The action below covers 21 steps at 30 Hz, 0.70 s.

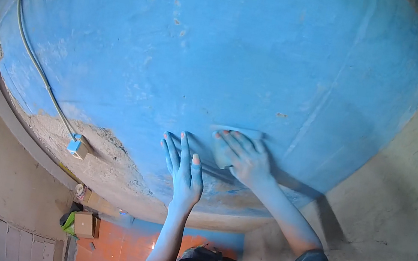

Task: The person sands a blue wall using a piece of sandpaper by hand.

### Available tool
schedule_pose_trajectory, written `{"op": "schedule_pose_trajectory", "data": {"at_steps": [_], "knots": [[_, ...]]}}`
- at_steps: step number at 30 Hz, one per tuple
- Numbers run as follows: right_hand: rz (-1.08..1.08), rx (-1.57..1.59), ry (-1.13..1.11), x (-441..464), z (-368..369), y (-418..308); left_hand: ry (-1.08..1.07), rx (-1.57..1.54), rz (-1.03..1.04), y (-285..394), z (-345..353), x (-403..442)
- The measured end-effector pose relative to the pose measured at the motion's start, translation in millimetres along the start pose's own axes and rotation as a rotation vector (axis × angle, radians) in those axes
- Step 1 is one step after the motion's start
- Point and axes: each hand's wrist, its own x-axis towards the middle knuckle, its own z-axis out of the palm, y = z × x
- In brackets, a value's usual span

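My right hand (248, 159) presses a sandpaper sheet (221, 158) flat against the blue painted wall (263, 73). Its fingers lie over the sheet, and an edge shows above the fingertips. Palm and fingers hide most of the sheet, which has a dusty bluish tint. To the left, my left hand (186, 174) has its fingers stretched out and apart, holding nothing. It is close to the wall; whether the fingertips touch it I cannot tell. Pale blue dust seems to coat both hands. Below them, the paint looks scuffed and patchy.
A cable (37, 64) runs down the wall's left side to a small socket box (77, 146) beside bare, crumbling plaster (106, 149). Low at left, a cardboard box (86, 225) and a green bag (69, 224) rest by the orange tiled floor (115, 247). A grey wall (388, 216) adjoins at right.
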Motion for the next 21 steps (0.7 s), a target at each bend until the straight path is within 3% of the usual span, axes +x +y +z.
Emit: {"op": "schedule_pose_trajectory", "data": {"at_steps": [2, 4, 6, 8, 10, 11, 14, 21], "knots": [[0.171, -0.08, 0.028, -1, -24, 16, -0.031, 0.028, 0.027, -8, -8, 0], [0.547, -0.069, 0.399, 6, -49, 45, -0.061, 0.089, 0.041, -15, -15, 1], [0.854, 0.212, 0.479, -44, 3, 53, -0.068, 0.108, 0.072, -18, -15, 6], [0.969, 0.462, 0.589, -67, 58, 14, -0.06, 0.093, 0.1, -15, -10, 7], [0.575, 0.279, 0.23, -77, 64, -44, -0.094, 0.103, 0.159, -11, -9, 8], [0.207, -0.008, -0.199, -83, 47, -56, -0.109, 0.105, 0.195, -8, -7, 10], [0.751, -0.009, 0.31, -52, 30, -30, -0.19, 0.126, 0.239, -5, -8, 14], [0.372, 0.075, 0.019, -75, 61, -70, -0.246, 0.107, 0.266, -5, 2, 15]]}}
